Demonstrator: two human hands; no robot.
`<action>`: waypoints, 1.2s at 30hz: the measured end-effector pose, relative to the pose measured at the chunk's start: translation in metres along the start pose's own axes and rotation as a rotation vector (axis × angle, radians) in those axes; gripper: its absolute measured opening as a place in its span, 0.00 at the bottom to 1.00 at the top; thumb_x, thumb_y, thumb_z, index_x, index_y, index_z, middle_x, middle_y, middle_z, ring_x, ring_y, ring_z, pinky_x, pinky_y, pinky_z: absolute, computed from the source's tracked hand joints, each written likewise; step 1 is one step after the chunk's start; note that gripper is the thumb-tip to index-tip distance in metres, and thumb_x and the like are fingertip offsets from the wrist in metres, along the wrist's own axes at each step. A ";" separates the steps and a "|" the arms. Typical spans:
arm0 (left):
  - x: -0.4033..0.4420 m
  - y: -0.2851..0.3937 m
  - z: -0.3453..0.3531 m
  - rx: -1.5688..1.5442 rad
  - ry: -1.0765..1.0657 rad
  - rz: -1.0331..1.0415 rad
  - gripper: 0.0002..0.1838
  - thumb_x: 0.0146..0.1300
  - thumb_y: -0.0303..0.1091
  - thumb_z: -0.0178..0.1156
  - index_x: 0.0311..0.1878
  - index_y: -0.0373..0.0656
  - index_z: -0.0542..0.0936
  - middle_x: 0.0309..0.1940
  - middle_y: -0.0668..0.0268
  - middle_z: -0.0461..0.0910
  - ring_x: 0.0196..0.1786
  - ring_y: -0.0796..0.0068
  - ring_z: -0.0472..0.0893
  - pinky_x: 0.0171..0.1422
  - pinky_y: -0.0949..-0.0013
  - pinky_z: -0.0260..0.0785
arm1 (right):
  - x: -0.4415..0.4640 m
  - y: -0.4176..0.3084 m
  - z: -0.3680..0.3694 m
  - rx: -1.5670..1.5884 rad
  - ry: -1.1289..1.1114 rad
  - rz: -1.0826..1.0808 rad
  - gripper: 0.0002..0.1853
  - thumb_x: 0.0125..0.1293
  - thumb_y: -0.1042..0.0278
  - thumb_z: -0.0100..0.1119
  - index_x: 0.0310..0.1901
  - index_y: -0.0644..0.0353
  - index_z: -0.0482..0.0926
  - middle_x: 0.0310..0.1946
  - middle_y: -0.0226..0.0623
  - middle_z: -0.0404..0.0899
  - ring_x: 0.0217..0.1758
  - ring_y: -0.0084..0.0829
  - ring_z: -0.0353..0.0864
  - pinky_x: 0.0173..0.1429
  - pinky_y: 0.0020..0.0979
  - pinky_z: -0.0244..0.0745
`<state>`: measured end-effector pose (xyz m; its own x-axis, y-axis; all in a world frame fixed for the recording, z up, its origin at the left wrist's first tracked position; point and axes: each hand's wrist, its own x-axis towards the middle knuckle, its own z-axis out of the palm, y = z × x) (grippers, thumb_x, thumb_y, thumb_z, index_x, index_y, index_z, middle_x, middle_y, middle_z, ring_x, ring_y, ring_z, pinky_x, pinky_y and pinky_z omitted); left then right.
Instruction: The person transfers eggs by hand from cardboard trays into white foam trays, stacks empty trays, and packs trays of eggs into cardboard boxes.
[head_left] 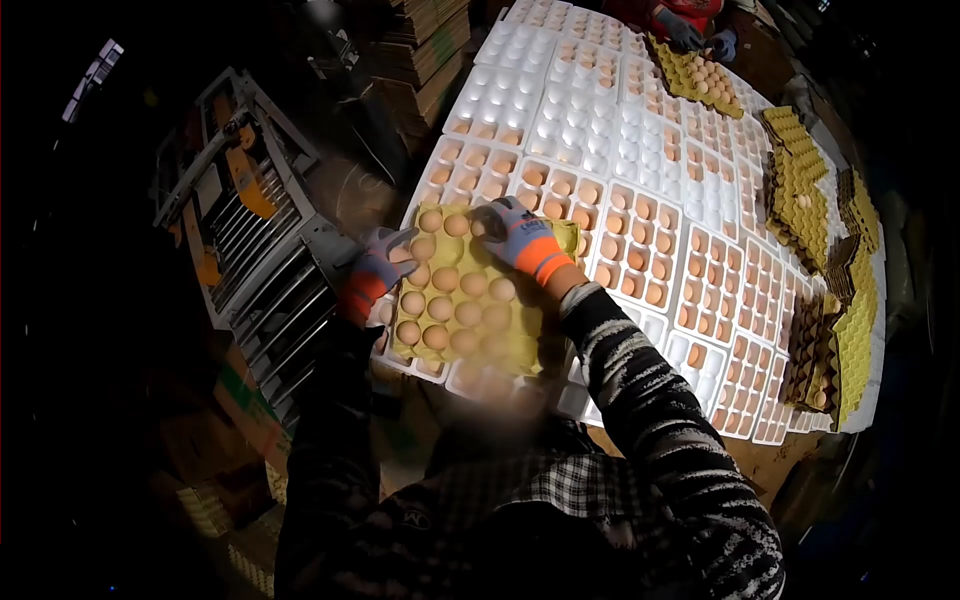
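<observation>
A yellow egg tray [524,335] with several brown eggs [445,279] lies in front of me, on top of white compartment trays. Both my hands wear grey gloves with orange cuffs. At the tray's left edge, my left hand [384,262] has its thumb and fingers closed about an egg [400,254]. My right hand [514,232] reaches over the far side of the tray, its fingers curled down on another egg [478,229]. Some cells between the hands hold no egg. A blur covers the tray's near edge.
White trays [632,240], many filled with eggs, cover the table. Stacked yellow egg trays [800,180] stand along the right side. A roller conveyor [265,260] is at left, cardboard stacks [425,60] behind. Another person's gloved hands [690,35] work at the far end.
</observation>
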<state>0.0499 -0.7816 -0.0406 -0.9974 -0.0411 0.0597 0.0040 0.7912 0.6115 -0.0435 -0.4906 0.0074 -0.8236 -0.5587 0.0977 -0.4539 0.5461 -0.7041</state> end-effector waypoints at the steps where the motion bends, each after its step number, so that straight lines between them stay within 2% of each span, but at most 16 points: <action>1: 0.008 0.004 0.001 -0.010 -0.046 -0.014 0.31 0.56 0.43 0.73 0.64 0.51 0.81 0.55 0.59 0.78 0.53 0.54 0.82 0.62 0.54 0.75 | 0.004 -0.003 0.011 -0.276 -0.060 0.016 0.19 0.64 0.57 0.65 0.56 0.48 0.81 0.52 0.44 0.81 0.60 0.48 0.80 0.60 0.44 0.76; 2: 0.015 0.016 -0.007 -0.163 -0.153 -0.098 0.29 0.53 0.43 0.74 0.61 0.56 0.83 0.49 0.59 0.78 0.51 0.55 0.82 0.59 0.56 0.77 | 0.011 0.004 0.032 -0.410 -0.048 0.037 0.19 0.63 0.57 0.66 0.56 0.46 0.80 0.51 0.41 0.81 0.59 0.47 0.81 0.57 0.44 0.77; 5: 0.030 0.010 -0.003 0.058 -0.234 -0.063 0.26 0.52 0.42 0.74 0.57 0.55 0.85 0.49 0.62 0.77 0.51 0.58 0.82 0.57 0.57 0.77 | 0.013 -0.008 0.006 -0.081 -0.046 0.127 0.21 0.61 0.55 0.67 0.56 0.46 0.80 0.52 0.41 0.81 0.57 0.47 0.82 0.59 0.45 0.77; 7: 0.027 0.016 -0.006 -0.029 -0.110 -0.019 0.23 0.53 0.39 0.75 0.53 0.45 0.85 0.45 0.62 0.82 0.49 0.61 0.84 0.54 0.62 0.78 | 0.006 -0.008 -0.006 0.501 0.175 0.132 0.24 0.63 0.65 0.69 0.61 0.54 0.79 0.44 0.36 0.86 0.42 0.29 0.86 0.45 0.33 0.82; 10: 0.022 -0.001 0.006 -0.528 0.077 -0.045 0.17 0.62 0.34 0.71 0.51 0.36 0.84 0.39 0.64 0.86 0.45 0.70 0.85 0.50 0.67 0.78 | 0.014 -0.006 -0.018 1.079 -0.002 0.326 0.18 0.69 0.73 0.63 0.59 0.57 0.80 0.42 0.31 0.85 0.37 0.21 0.83 0.35 0.25 0.81; 13: 0.017 -0.007 0.007 -1.088 0.065 -0.428 0.14 0.68 0.30 0.67 0.54 0.34 0.84 0.42 0.66 0.87 0.44 0.74 0.85 0.48 0.70 0.78 | 0.041 -0.016 -0.002 0.054 0.027 -0.174 0.24 0.66 0.65 0.64 0.64 0.49 0.77 0.52 0.42 0.82 0.48 0.42 0.86 0.49 0.42 0.83; 14: 0.019 -0.016 0.011 -1.198 0.076 -0.405 0.15 0.69 0.27 0.65 0.56 0.32 0.84 0.46 0.62 0.88 0.46 0.73 0.86 0.50 0.71 0.79 | 0.047 -0.028 0.009 -0.228 -0.106 0.001 0.21 0.66 0.62 0.60 0.62 0.45 0.79 0.56 0.48 0.78 0.57 0.49 0.82 0.59 0.47 0.79; 17: 0.026 -0.022 0.016 -1.081 0.099 -0.378 0.14 0.70 0.27 0.64 0.56 0.31 0.83 0.44 0.63 0.87 0.39 0.77 0.85 0.42 0.74 0.78 | 0.059 -0.047 0.045 -0.741 -0.166 0.116 0.17 0.71 0.58 0.52 0.57 0.49 0.83 0.56 0.44 0.78 0.56 0.49 0.82 0.55 0.49 0.79; 18: 0.037 -0.032 0.035 -1.130 0.205 -0.363 0.14 0.70 0.27 0.63 0.55 0.32 0.83 0.36 0.67 0.84 0.28 0.83 0.78 0.30 0.77 0.70 | 0.060 -0.054 0.046 -0.789 -0.217 0.092 0.18 0.72 0.59 0.50 0.57 0.52 0.83 0.57 0.43 0.78 0.59 0.48 0.80 0.55 0.49 0.79; 21: 0.033 0.033 -0.007 -1.005 0.087 -0.353 0.14 0.69 0.28 0.63 0.56 0.34 0.82 0.31 0.70 0.79 0.25 0.85 0.72 0.28 0.78 0.65 | 0.067 -0.056 0.046 -0.847 -0.330 0.014 0.19 0.71 0.58 0.50 0.56 0.55 0.85 0.57 0.43 0.80 0.64 0.44 0.75 0.56 0.47 0.78; 23: 0.036 0.038 -0.013 -1.089 0.032 -0.376 0.16 0.69 0.31 0.62 0.58 0.37 0.80 0.32 0.68 0.80 0.30 0.80 0.76 0.34 0.75 0.70 | 0.065 -0.053 0.041 -0.797 -0.269 0.003 0.18 0.68 0.55 0.58 0.53 0.52 0.87 0.52 0.37 0.85 0.61 0.42 0.77 0.53 0.46 0.78; 24: 0.035 0.052 -0.022 -1.133 0.054 -0.384 0.17 0.70 0.32 0.62 0.59 0.38 0.79 0.32 0.68 0.80 0.31 0.79 0.76 0.35 0.74 0.71 | 0.059 -0.054 0.026 -0.512 -0.174 0.209 0.22 0.65 0.49 0.62 0.55 0.51 0.86 0.51 0.38 0.85 0.59 0.41 0.81 0.57 0.44 0.79; 25: 0.035 0.062 -0.023 -1.181 0.071 -0.395 0.17 0.71 0.34 0.61 0.60 0.38 0.79 0.33 0.68 0.80 0.32 0.78 0.77 0.36 0.73 0.72 | 0.049 -0.048 -0.001 -0.408 -0.179 0.090 0.25 0.62 0.43 0.66 0.55 0.49 0.86 0.49 0.41 0.85 0.54 0.41 0.85 0.56 0.40 0.80; 29: -0.018 0.106 -0.037 -1.507 -0.283 -0.351 0.30 0.75 0.45 0.59 0.75 0.45 0.67 0.60 0.60 0.80 0.49 0.66 0.84 0.51 0.61 0.81 | -0.042 -0.013 -0.089 0.163 -0.008 0.164 0.27 0.57 0.40 0.72 0.51 0.50 0.87 0.45 0.36 0.84 0.47 0.39 0.84 0.54 0.37 0.79; 34: -0.032 0.147 -0.015 -0.908 -0.343 -0.243 0.26 0.69 0.39 0.64 0.69 0.45 0.77 0.48 0.65 0.85 0.43 0.74 0.83 0.44 0.71 0.76 | -0.211 0.065 -0.153 -0.230 -0.108 0.459 0.31 0.54 0.36 0.73 0.54 0.47 0.86 0.50 0.37 0.83 0.54 0.43 0.84 0.60 0.42 0.78; 36: -0.033 0.218 0.004 -0.600 -0.542 -0.401 0.22 0.67 0.33 0.65 0.64 0.42 0.80 0.47 0.65 0.87 0.44 0.77 0.83 0.47 0.70 0.76 | -0.238 0.057 -0.157 -0.349 -0.223 0.515 0.31 0.54 0.36 0.73 0.55 0.45 0.86 0.55 0.40 0.81 0.55 0.44 0.84 0.60 0.42 0.79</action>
<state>0.0834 -0.6055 0.0873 -0.8284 0.1683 -0.5343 -0.4661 0.3217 0.8241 0.0737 -0.2285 0.0544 -0.8916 -0.2677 -0.3653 -0.1354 0.9273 -0.3489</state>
